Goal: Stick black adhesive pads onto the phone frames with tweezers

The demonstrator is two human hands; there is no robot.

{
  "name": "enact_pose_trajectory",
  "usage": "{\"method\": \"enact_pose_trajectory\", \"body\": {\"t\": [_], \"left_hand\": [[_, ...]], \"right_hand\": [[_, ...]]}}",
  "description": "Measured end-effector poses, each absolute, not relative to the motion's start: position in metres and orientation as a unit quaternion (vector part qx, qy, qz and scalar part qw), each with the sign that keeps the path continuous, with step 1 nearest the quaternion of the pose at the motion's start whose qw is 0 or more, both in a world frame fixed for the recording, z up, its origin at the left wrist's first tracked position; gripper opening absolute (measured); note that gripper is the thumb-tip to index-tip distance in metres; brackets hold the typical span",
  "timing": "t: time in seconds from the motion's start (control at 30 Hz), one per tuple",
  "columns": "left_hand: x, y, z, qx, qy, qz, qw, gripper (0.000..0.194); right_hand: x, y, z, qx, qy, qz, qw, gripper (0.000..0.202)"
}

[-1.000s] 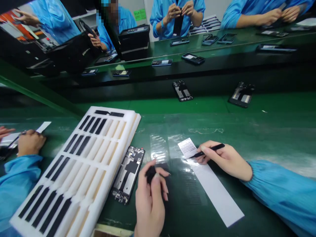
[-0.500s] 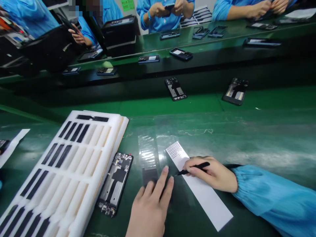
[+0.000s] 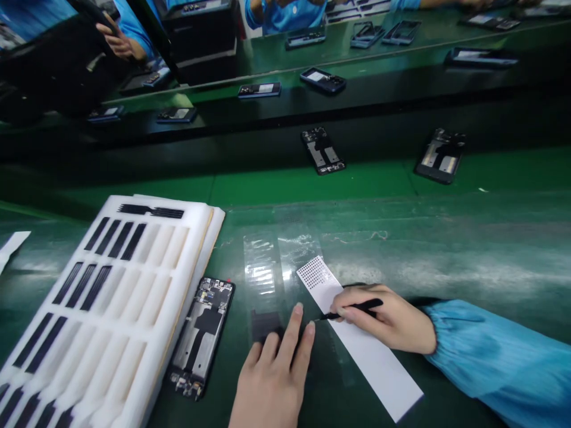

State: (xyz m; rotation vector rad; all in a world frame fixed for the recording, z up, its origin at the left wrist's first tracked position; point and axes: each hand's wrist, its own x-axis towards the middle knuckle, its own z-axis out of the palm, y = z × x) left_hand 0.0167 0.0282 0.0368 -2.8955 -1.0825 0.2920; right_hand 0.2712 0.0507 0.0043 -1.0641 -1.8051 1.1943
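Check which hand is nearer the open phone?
Left. The left hand lies just right of the phone, fingers on a clear strip. The right hand sits farther right on the white strip, holding tweezers.

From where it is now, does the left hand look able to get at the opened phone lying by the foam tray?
Probably yes. The left hand lies flat on the mat, fingers on a clear film strip, and the opened phone lies just to its left with nothing between them. The foam tray borders only the phone's far side.
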Motion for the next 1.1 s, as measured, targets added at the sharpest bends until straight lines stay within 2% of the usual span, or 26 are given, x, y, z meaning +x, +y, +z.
{"method": "enact_pose_trajectory", "body": {"t": [0.17,0.23,0.33,0.47,0.53,0.6,0.77,0.9,1.1], "left_hand": [[0.013,0.032,0.035,-0.934,-0.347,0.080,0.000,0.073],[0.010,0.034,0.032,-0.933,-0.355,0.046,-0.046,0.071],[0.010,0.035,0.028,-0.886,-0.408,-0.082,-0.203,0.062],[0.022,0.035,0.032,-0.687,-0.554,-0.234,-0.409,0.034],[0.031,0.035,0.038,-0.570,-0.619,-0.263,-0.472,0.027],[0.039,0.036,0.043,-0.459,-0.639,-0.286,-0.547,0.032],[0.053,0.036,0.050,-0.275,-0.533,-0.264,-0.756,0.032],[0.062,0.033,0.051,-0.244,-0.491,-0.264,-0.794,0.029],[0.066,0.033,0.051,-0.235,-0.473,-0.266,-0.807,0.028]], "right_hand": [[0.272,0.050,0.004,-0.411,-0.686,0.482,0.359,0.019],[0.271,0.049,0.005,-0.414,-0.677,0.492,0.358,0.021],[0.271,0.050,0.004,-0.426,-0.652,0.505,0.371,0.021],[0.271,0.053,0.004,-0.437,-0.590,0.550,0.398,0.020],[0.272,0.054,0.005,-0.441,-0.552,0.574,0.414,0.022],[0.272,0.053,0.006,-0.430,-0.521,0.602,0.426,0.023],[0.266,0.043,0.008,-0.393,-0.466,0.629,0.482,0.019],[0.261,0.037,0.007,-0.379,-0.428,0.650,0.500,0.019],[0.262,0.039,0.008,-0.396,-0.489,0.596,0.499,0.021]]}}
